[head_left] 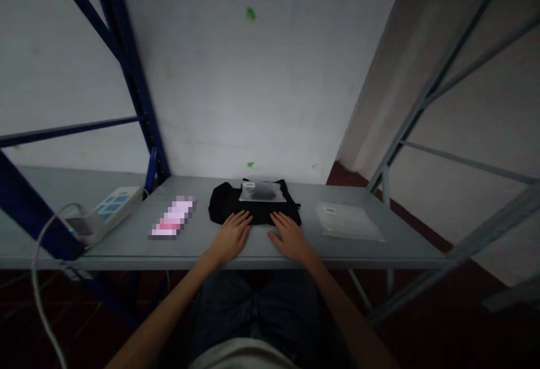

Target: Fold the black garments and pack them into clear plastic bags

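Black folded fabric (261, 211) lies on the grey shelf table in the middle. On top of it rests a small clear plastic bag (262, 192) with a white label and something dark inside. My left hand (231, 237) lies palm down, its fingertips on the front edge of the fabric, fingers extended. My right hand (290, 237) lies likewise at the fabric's front right, fingers spread and holding nothing. To the right of it a larger clear bag (349, 221) with a white label lies flat; its contents look pale.
A pixelated phone-like object (174, 217) lies left of the fabric. Farther left is a white power strip (110, 211) with a cable. Blue posts (135, 88) rise at left, grey posts (405, 127) at right. A wall stands behind the table (169, 250).
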`<action>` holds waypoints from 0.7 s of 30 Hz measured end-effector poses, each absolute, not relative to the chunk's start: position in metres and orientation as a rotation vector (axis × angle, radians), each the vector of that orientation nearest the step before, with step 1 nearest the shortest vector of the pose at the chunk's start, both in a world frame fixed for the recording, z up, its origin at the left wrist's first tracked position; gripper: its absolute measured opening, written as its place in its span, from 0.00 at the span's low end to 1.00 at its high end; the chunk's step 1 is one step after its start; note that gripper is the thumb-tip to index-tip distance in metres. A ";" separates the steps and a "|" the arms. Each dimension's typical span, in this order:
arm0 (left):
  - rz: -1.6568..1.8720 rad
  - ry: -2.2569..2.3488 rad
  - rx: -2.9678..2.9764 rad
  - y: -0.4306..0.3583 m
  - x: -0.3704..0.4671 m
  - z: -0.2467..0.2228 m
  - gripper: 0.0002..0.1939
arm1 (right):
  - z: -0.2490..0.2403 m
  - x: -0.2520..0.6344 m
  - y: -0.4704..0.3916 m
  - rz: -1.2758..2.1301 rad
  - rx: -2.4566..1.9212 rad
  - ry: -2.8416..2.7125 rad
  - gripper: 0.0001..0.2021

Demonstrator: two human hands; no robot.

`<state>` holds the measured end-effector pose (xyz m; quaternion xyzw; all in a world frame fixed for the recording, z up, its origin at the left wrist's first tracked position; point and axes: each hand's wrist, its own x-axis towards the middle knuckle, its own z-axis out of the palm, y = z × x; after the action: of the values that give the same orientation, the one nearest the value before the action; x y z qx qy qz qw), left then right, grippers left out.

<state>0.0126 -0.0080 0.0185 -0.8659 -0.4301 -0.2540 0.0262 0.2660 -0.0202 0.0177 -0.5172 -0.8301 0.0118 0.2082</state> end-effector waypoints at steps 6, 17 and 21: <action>-0.793 -1.331 -2.674 -0.008 0.012 0.019 0.24 | 0.017 0.265 -0.020 0.047 -1.440 -2.306 0.31; -0.816 -1.319 -2.673 -0.007 0.011 0.016 0.24 | 0.017 0.266 -0.020 0.049 -1.437 -2.303 0.31; -0.826 -1.320 -2.666 -0.007 0.011 0.016 0.24 | 0.018 0.266 -0.020 0.052 -1.437 -2.310 0.31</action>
<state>0.0113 -0.0074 0.0158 -0.8632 -0.4274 -0.2674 0.0269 0.2658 -0.0200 0.0180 -0.5165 -0.8302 0.0186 0.2088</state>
